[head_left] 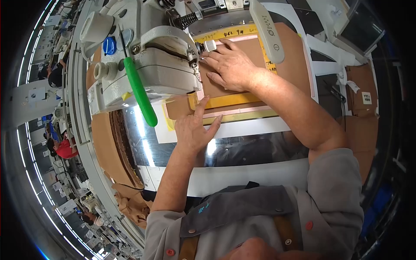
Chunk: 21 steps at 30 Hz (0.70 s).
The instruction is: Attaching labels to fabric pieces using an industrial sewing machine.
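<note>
A brown panel [292, 60] with pale pink strips lies under the sewing machine head [160, 73], framed by yellow template strips [234, 99] on a white sheet [167, 136]. My left hand [195, 130] rests at the near left edge of the work, fingers spread, index fingertip on a yellow strip just below the needle area. My right hand [227, 67] lies on the brown panel to the right of the needle, fingers apart and pressing on it; neither hand holds anything. The needle tip itself is too small to make out.
A green-handled tool [139, 93] lies on the machine; a pale handheld-shaped device [266, 30] hangs at upper right. Brown pieces are stacked left [108, 151] and right [359, 93], near a screen [359, 30]. Co-workers sit along the far left, one in red [67, 148].
</note>
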### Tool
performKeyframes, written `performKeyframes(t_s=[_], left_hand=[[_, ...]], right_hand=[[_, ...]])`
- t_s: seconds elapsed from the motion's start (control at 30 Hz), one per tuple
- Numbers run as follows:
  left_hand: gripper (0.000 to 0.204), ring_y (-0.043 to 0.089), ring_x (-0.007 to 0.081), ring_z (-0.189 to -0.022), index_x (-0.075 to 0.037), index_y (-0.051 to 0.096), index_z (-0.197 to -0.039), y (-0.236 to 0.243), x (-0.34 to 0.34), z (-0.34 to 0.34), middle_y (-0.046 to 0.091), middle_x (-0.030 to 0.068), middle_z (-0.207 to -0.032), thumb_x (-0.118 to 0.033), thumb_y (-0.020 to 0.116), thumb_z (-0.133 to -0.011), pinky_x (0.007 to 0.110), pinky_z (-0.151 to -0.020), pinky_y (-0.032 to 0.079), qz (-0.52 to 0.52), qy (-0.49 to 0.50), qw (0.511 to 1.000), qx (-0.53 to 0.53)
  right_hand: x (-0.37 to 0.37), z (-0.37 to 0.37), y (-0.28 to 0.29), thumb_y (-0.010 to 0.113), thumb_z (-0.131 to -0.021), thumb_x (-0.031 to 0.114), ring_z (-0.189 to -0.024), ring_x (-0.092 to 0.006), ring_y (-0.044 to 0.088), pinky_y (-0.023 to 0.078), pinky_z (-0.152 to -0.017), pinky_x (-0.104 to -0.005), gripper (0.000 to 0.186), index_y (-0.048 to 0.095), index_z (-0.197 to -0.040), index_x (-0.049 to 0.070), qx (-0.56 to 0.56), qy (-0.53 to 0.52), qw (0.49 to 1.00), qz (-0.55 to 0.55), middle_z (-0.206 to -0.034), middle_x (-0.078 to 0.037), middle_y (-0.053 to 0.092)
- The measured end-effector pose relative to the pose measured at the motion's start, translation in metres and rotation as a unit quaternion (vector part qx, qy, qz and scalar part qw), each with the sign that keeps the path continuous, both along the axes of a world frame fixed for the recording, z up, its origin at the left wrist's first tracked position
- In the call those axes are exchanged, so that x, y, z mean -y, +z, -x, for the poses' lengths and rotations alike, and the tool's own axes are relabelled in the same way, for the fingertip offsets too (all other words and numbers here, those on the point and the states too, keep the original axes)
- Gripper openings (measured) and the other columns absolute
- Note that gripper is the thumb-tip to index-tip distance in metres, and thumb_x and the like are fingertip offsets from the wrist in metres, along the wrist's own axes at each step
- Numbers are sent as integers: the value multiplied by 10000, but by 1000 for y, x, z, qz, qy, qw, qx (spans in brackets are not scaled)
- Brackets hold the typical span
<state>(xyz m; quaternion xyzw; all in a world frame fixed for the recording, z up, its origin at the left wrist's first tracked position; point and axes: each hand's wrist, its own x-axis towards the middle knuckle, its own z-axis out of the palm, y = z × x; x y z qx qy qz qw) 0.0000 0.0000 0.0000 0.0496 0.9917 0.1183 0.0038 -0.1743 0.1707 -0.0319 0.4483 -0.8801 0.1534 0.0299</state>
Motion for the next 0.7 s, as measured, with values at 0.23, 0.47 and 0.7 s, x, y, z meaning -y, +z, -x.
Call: performKeyframes(t_s=[0.23, 0.47, 0.7], left_hand=[[661, 705, 344, -683, -98, 601, -1400, 2, -3, -14, 739, 166, -850, -407, 770, -841, 436, -677, 562, -48, -10, 998, -32], [660, 710, 363, -744, -107, 583, -1412, -1, -4, -32, 744, 197, -940, -377, 771, -841, 450, -703, 566, -46, -19, 998, -30], [676, 719, 355, -714, -88, 572, -1421, 5, -8, -48, 745, 194, -877, -322, 790, -825, 442, -681, 576, -31, -43, 998, -42]], right_hand=[[-2, -14, -2, 551, -1005, 345, -1381, -256, 480, 225, -1257, -509, 508, 555, -1446, 95, -25, 5, 996, 80, -1473, -82, 557], [-5, -32, -3, 573, -978, 342, -1366, -228, 493, 237, -1253, -500, 522, 563, -1433, 87, -27, -2, 995, 99, -1398, -82, 594], [-9, -48, 8, 622, -949, 332, -1341, -235, 505, 239, -1251, -495, 543, 565, -1431, 88, 23, 0, 997, 69, -1454, -84, 557]])
